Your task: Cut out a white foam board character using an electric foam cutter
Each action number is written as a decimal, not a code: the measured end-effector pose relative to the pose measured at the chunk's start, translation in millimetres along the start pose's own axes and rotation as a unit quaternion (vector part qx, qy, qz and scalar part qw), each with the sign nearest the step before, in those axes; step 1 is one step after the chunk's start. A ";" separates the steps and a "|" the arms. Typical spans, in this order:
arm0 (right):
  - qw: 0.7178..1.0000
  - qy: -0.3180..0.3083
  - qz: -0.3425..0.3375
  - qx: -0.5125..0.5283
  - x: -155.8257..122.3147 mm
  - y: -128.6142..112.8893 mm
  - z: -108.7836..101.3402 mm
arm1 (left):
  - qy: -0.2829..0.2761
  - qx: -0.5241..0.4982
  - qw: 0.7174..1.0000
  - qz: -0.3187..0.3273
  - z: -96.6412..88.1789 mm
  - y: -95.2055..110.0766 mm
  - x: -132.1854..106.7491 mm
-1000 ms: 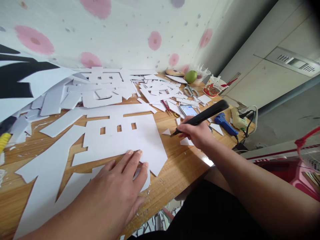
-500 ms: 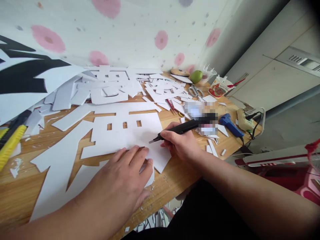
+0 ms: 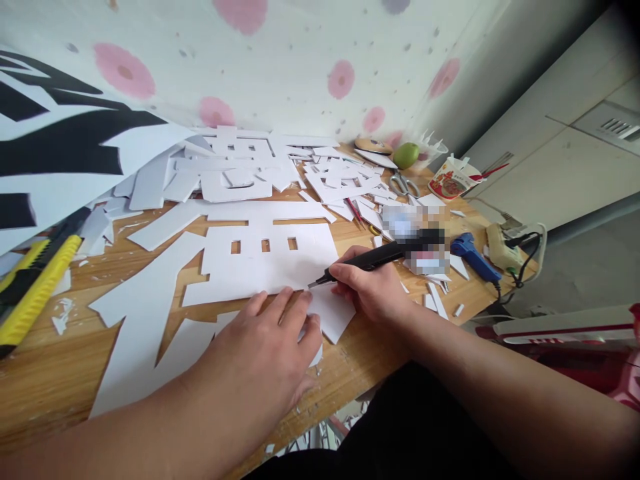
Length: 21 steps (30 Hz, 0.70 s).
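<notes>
- The left hand (image 3: pixel 270 340) lies palm down on the large white foam-like board cut-out (image 3: pixel 260 263), fingers slightly spread and holding nothing that can be seen; its fingertips rest near a cut edge below three small square holes.
- The right hand (image 3: pixel 370 283) is closed around a slim black pen-shaped cutter (image 3: pixel 373 259), gripped near its front end and tilted, with its narrow tip down at the board, just beside the left fingertips.
- The large board lies flat on the brown wooden tabletop (image 3: pixel 40 393), in front of the person and under both hands; the left forearm covers part of it.
- To the left, near the tabletop's edge of view, is a yellow-and-black utility knife (image 3: pixel 47 287), with a white sheet printed with bold black shapes (image 3: pixel 75 140) behind it.
- Beyond the board, a heap of white cut-out pieces (image 3: pixel 237 180) sits near the white wall covering with pink flowers (image 3: pixel 280 73).
- Right of that heap are narrow white scraps (image 3: pixel 345 179), red slender tweezers (image 3: pixel 355 212), grey-handled scissors (image 3: pixel 404 185), a round green fruit (image 3: pixel 406 155) and a red-and-white paper tub (image 3: pixel 450 180).
- At the far right lie a blue corded tool (image 3: pixel 475 257) and, beside it, a cream-coloured power block (image 3: pixel 503 248).
- The area behind the cutter's rear end is pixelated, so what lies there cannot be told.
</notes>
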State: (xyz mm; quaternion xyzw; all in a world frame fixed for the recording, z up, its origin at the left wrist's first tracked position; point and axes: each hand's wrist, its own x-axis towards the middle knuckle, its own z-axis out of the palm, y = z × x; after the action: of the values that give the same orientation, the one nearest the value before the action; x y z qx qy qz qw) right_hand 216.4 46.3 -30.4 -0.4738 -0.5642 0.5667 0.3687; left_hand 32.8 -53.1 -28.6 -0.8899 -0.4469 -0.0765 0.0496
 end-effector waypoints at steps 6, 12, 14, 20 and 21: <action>0.998 0.006 -0.027 -0.053 -0.3 -5.0 -0.5 | -0.009 0.013 1.000 -0.009 -0.1 0.7 0.1; 0.997 -0.006 -0.023 -0.076 -0.3 -10.2 -4.9 | -0.060 -0.021 0.998 -0.001 -7.3 -1.7 1.6; 0.997 0.004 -0.022 -0.070 0.9 -8.6 -10.6 | -0.060 -0.031 0.998 -0.007 -8.1 -3.1 1.2; 0.994 0.068 -0.035 -0.071 4.6 -2.5 -47.6 | -0.080 -0.033 0.996 0.000 -7.1 -5.0 -0.8; 0.994 0.088 -0.030 -0.062 4.7 -2.3 -54.5 | -0.080 -0.029 0.996 0.000 -7.3 -5.1 -0.8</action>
State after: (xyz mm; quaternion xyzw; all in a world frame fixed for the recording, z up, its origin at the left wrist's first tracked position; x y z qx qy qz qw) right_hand 266.8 66.7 -24.1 -0.5268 -0.5779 0.4755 0.4030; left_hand 27.6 -51.8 -21.5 -0.8942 -0.4472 -0.0182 -0.0123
